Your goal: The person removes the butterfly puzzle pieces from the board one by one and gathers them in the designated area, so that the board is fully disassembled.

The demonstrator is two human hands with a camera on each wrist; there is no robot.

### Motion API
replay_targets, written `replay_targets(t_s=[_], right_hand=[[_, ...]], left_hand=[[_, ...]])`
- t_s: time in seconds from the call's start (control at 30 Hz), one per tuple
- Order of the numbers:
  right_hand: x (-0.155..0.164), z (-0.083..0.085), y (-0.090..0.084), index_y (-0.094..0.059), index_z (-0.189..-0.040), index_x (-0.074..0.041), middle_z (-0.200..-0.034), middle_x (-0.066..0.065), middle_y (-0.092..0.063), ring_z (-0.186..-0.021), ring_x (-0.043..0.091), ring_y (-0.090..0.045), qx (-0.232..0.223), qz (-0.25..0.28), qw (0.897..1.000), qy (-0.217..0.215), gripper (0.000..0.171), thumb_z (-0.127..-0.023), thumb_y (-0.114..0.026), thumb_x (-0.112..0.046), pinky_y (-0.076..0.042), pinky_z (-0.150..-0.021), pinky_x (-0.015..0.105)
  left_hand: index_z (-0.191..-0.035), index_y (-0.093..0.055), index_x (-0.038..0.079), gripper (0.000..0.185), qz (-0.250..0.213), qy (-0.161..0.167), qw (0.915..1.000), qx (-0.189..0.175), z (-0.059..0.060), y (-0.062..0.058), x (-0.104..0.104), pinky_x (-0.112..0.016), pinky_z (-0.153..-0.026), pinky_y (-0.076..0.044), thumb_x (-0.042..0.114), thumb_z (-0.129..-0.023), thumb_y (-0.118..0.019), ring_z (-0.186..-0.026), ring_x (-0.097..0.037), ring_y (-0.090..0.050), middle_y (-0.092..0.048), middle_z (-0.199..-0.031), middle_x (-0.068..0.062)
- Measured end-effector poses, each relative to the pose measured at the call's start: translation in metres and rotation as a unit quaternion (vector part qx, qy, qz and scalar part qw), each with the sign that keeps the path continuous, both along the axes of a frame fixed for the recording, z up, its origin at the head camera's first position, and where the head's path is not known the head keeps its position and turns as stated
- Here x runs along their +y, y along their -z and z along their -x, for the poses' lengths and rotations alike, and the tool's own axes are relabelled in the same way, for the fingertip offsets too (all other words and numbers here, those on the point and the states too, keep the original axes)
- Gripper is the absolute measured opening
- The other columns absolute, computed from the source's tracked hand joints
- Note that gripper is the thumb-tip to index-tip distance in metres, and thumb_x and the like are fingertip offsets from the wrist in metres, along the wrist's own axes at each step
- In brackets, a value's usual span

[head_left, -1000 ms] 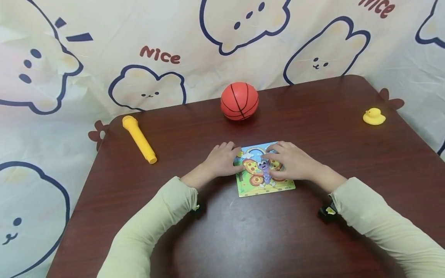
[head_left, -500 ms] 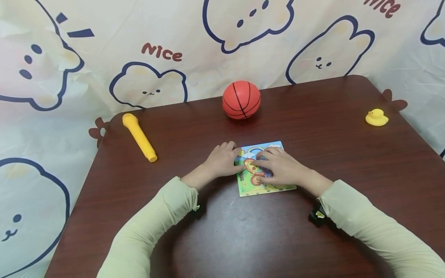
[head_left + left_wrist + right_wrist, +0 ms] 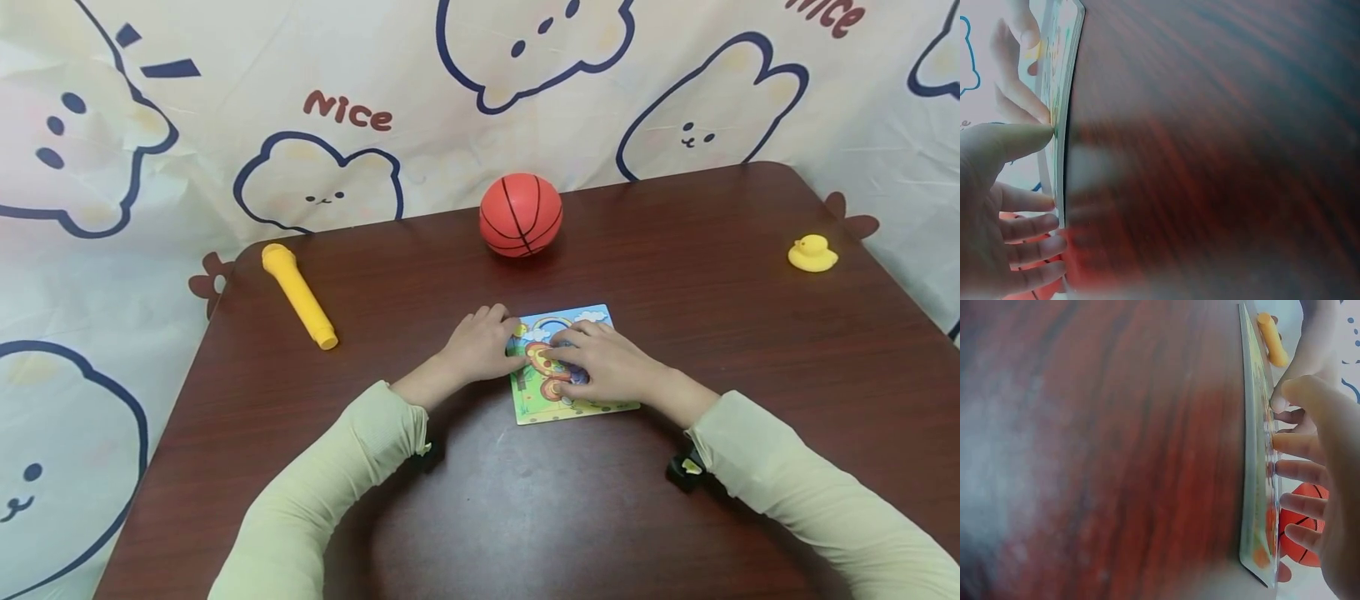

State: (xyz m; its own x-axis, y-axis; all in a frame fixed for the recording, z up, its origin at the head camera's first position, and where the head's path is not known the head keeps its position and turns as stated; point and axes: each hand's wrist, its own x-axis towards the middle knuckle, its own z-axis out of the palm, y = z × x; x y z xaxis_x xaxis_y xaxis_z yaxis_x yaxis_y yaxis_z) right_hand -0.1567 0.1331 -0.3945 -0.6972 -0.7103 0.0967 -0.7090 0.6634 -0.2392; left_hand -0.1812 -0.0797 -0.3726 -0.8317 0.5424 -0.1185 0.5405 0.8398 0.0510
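A thin square puzzle board (image 3: 538, 407) lies flat on the dark table, printed with a cartoon butterfly, a rainbow and green grass. My left hand (image 3: 480, 348) rests at its left side, thumb (image 3: 1025, 139) on the picture and the other fingers by the far corner. Spread over the middle and right is my right hand (image 3: 611, 360), its fingertips touching the printed face and hiding much of the butterfly. Fairly straight fingers (image 3: 1300, 470) meet the board's surface in the right wrist view. Neither hand curls round anything.
An orange-red toy basketball (image 3: 521, 215) stands behind the board near the table's back edge. To the left lies a yellow toy microphone (image 3: 302, 298). A yellow rubber duck (image 3: 813, 253) sits at the far right, and a cartoon-printed cloth (image 3: 450, 167) hangs behind the table (image 3: 465, 517).
My right hand has shifted left and slightly down across the board, uncovering its upper right corner, then stays put. The left hand has kept its place.
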Motion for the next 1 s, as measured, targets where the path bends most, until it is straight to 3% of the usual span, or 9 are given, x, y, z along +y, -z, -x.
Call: replay_targets(t_s=[0.3,0.6,1.0], right_hand=[[-0.0012,0.0009,-0.0001,-0.061,-0.115,-0.019,-0.117,-0.001,-0.053,-0.110,0.021,-0.041,-0.004,-0.005,1.000,0.006,0.049,-0.077,-0.059,-0.049,-0.035,-0.091,0.043],[-0.0016,-0.0025,-0.0019,-0.059,-0.119,-0.018,-0.118,0.000,-0.053,-0.113,0.022,-0.041,-0.020,-0.014,1.000,0.005,0.052,-0.076,-0.061,-0.048,-0.032,-0.095,0.043],[-0.0044,-0.0005,-0.0017,-0.058,-0.119,-0.012,-0.115,0.003,-0.054,-0.114,0.023,-0.041,0.019,-0.011,1.000,-0.011,0.058,-0.074,-0.063,-0.048,-0.030,-0.097,0.042]], left_hand=[[-0.116,-0.056,0.006,0.059,0.004,-0.022,0.9997,-0.004,-0.0017,-0.0012,0.0023,-0.034,-0.080,-0.042,0.050,-0.077,-0.060,-0.095,-0.020,-0.045,-0.050,-0.109,-0.008],[-0.112,-0.054,0.005,0.059,-0.003,-0.037,0.9989,-0.029,0.0005,0.0002,0.0063,-0.031,-0.070,-0.043,0.048,-0.073,-0.065,-0.085,-0.018,-0.043,-0.048,-0.096,-0.005],[-0.115,-0.051,0.005,0.063,-0.012,-0.081,0.9945,-0.065,0.0012,-0.0056,0.0095,-0.033,-0.074,-0.043,0.048,-0.072,-0.067,-0.091,-0.020,-0.042,-0.047,-0.102,-0.007]])
